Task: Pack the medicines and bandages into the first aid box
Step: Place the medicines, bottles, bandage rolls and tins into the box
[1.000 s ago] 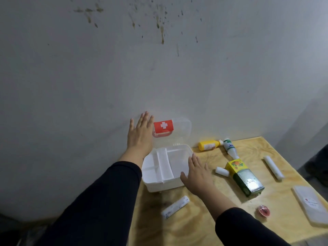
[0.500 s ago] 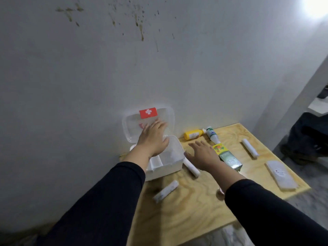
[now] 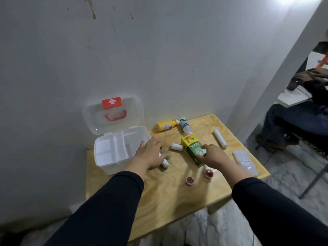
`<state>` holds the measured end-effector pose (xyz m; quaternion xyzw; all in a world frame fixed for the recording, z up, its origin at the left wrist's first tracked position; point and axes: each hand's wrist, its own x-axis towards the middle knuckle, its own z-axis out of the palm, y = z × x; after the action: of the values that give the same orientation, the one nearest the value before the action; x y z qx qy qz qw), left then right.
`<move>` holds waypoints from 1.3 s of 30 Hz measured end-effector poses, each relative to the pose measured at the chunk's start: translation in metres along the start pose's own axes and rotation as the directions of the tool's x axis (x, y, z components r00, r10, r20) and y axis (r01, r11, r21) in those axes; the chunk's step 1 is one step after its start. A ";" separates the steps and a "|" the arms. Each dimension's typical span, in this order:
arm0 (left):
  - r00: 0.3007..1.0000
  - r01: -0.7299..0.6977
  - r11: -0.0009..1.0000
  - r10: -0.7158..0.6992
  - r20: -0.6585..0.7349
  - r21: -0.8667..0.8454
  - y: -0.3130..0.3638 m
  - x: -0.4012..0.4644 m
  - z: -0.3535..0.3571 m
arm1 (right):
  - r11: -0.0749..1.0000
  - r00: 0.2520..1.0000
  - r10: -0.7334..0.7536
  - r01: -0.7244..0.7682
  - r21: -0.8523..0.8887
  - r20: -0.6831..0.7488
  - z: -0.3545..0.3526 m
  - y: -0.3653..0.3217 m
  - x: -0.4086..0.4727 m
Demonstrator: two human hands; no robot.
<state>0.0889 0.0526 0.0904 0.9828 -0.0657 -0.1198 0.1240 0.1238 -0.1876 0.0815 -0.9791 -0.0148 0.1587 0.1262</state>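
Gripping the near end of the green and yellow medicine carton (image 3: 192, 148), the right hand (image 3: 213, 155) has its fingers curled around it, probably to lift it first because it is the biggest item. The left hand (image 3: 150, 153) lies with fingers straight and a little apart beside the first aid box (image 3: 120, 150), partly over a white bandage roll (image 3: 164, 161), perhaps to keep the box steady. The box stands open at the table's left, its tray empty. Half a second ago the left hand was inside the box and the right hand only reached, holding nothing.
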 end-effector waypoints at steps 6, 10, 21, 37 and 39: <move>0.986 0.149 0.988 -0.145 -0.083 0.042 0.005 0.007 0.032 | 0.990 0.999 -0.007 0.014 0.141 -0.047 0.031 0.019 0.031; 0.971 0.200 0.977 -0.188 -0.147 0.075 0.005 0.012 0.042 | 0.968 0.994 -0.004 0.032 0.248 -0.112 0.042 0.025 0.041; 0.943 0.235 0.969 -0.246 -0.223 -0.074 0.002 0.021 0.032 | 0.911 0.940 -0.205 0.285 0.297 -0.273 -0.020 0.017 0.055; 0.834 0.541 0.837 -0.546 -0.079 -0.081 -0.122 -0.049 0.018 | 0.695 0.714 -0.700 0.681 -0.231 -0.001 -0.037 -0.179 0.051; 0.835 0.539 0.834 -0.548 -0.054 -0.118 -0.122 -0.053 0.024 | 0.705 0.733 -0.679 0.665 -0.246 0.039 -0.024 -0.194 0.049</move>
<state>0.0440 0.1733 0.0480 0.9579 0.2275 -0.1110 0.1355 0.1802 -0.0026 0.1368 -0.9180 -0.3862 0.0720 0.0546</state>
